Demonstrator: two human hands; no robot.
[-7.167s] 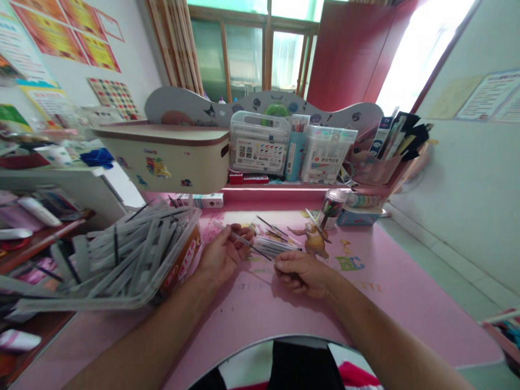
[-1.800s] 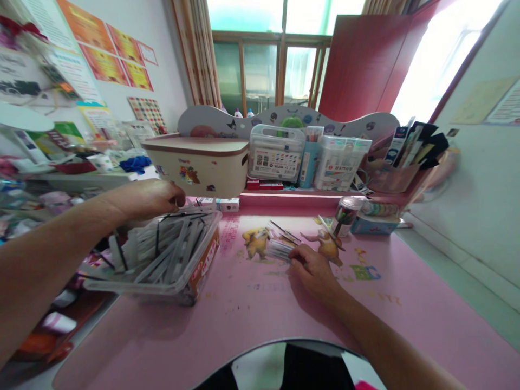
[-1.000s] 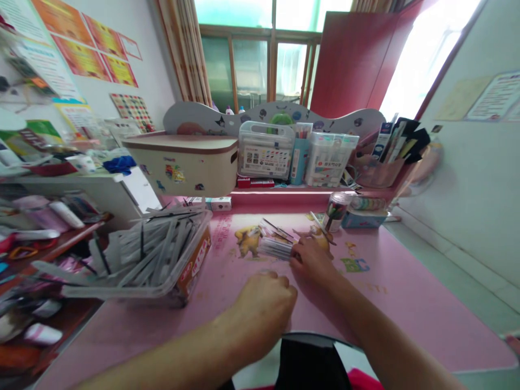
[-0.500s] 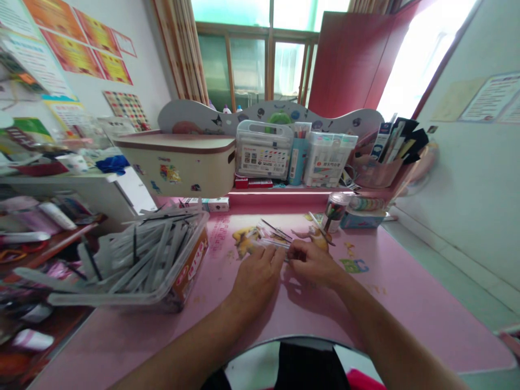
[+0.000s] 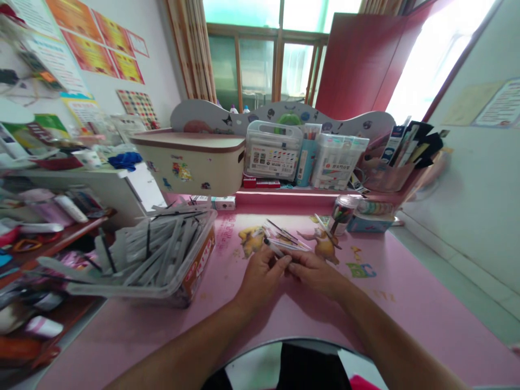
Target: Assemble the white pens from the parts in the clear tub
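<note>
My left hand (image 5: 263, 273) is closed, thumb and fingers pinching a slim whitish pen-like tube (image 5: 273, 248) with a dark end. The tube slants up to the left, just above the pink desk. My right hand (image 5: 314, 272) is closed too, its fingertips meeting the left thumb at the tube's lower end, which the fingers partly hide. Just beyond both hands lie several thin dark and pale sticks (image 5: 283, 232), perhaps pen parts. To the left stands a clear plastic bin (image 5: 162, 292) heaped with translucent strips or tubes (image 5: 156, 254) and some black ones.
The pink desk (image 5: 244, 330) has a raised back shelf. On it are a cream lidded box (image 5: 195, 168), a clear marker case (image 5: 273, 154), another marker box (image 5: 339, 160) and a pink pen holder (image 5: 384, 173). A clear jar (image 5: 343, 214) and a blue box (image 5: 369, 222) stand at the right.
My hands have drawn together and lifted slightly from the loose sticks. The pen-like tube now shows upright-slanted between the fingers. The view has shifted a little to the left.
</note>
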